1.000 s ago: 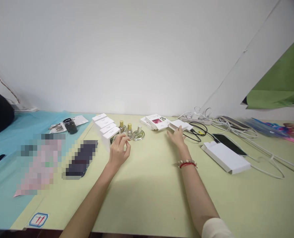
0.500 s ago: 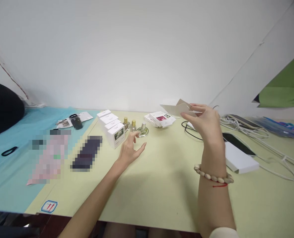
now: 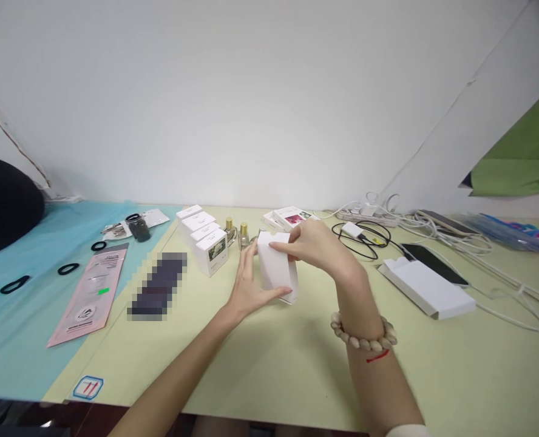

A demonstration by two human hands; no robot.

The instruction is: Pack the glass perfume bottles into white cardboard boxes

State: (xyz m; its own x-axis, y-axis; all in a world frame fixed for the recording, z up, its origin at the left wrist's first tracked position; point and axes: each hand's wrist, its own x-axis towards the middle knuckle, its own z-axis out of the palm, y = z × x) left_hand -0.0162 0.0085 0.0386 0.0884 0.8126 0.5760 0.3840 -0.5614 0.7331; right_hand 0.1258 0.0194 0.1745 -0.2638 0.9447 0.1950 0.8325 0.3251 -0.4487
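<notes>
Slightly tilted, a white cardboard box is held between my two hands at the middle of the table. My left hand wraps around its left side and lower edge, thumb across the front. On the upper right part, my right hand grips it with the fingers near the top. Just behind my left fingers stand small glass bottles with gold caps, one bottle and another bottle. To their left, a row of white boxes with a printed picture on the front one stands upright.
Flat white cartons lie by the wall. A white box, a dark phone and tangled cables occupy the right. On the left are a pink packet, black bands, a jar and a blurred dark rectangle.
My right hand has come down and left with the white cardboard, which now stands as a box shape. My left hand has closed on that box.
</notes>
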